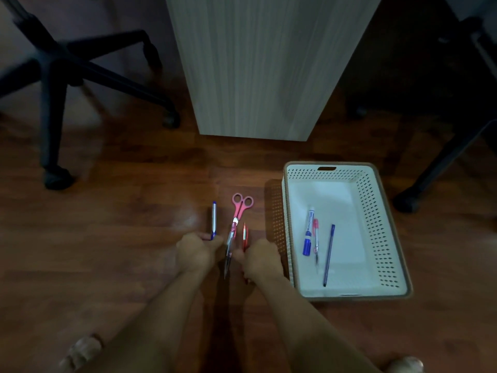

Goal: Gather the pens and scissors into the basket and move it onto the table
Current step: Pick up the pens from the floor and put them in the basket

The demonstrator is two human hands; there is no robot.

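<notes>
On the wooden floor lie pink-handled scissors (pixel 238 216), blades pointing toward me, between my two hands. My left hand (pixel 195 253) grips the near end of a silver and blue pen (pixel 214 219). My right hand (pixel 259 258) closes on the near end of a red pen (pixel 244 235). To the right sits a white perforated basket (pixel 382 219) holding a blue marker (pixel 309 232), a pink pen (pixel 316 238) and a thin dark blue pen (pixel 329 254).
A pale wood-grain table panel (pixel 263 65) rises just beyond the scissors. Black office-chair bases (pixel 70 71) stand at the far left and far right (pixel 443 162). My feet show at the bottom corners.
</notes>
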